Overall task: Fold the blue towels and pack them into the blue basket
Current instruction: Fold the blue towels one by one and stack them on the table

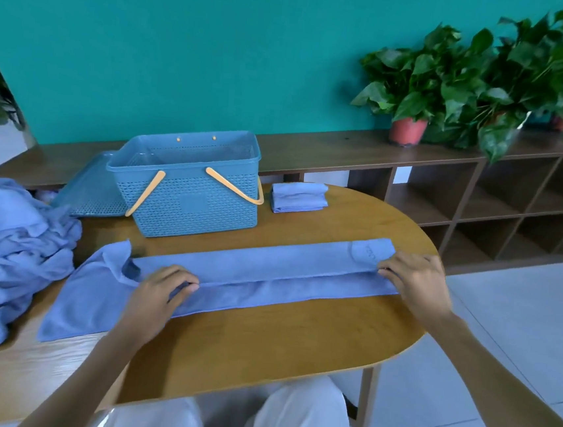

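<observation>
Across the wooden bench (261, 342) lies a long blue towel (267, 274), folded lengthwise into a narrow strip — the left hand (158, 299) pinches its folded edge near the middle, the right hand (414, 281) pinches its right end, each grip grasping cloth. Behind stand the blue basket (189, 190), 1 folded towel (299, 197) just right of it — and a heap of unfolded towels (5, 248) at the left.

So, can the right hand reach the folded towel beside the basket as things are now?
Probably yes. The folded towel lies on the table beyond the right hand, right of the basket, with only bare table between them. But the hand now pinches the long towel, so it must let go first.
</observation>
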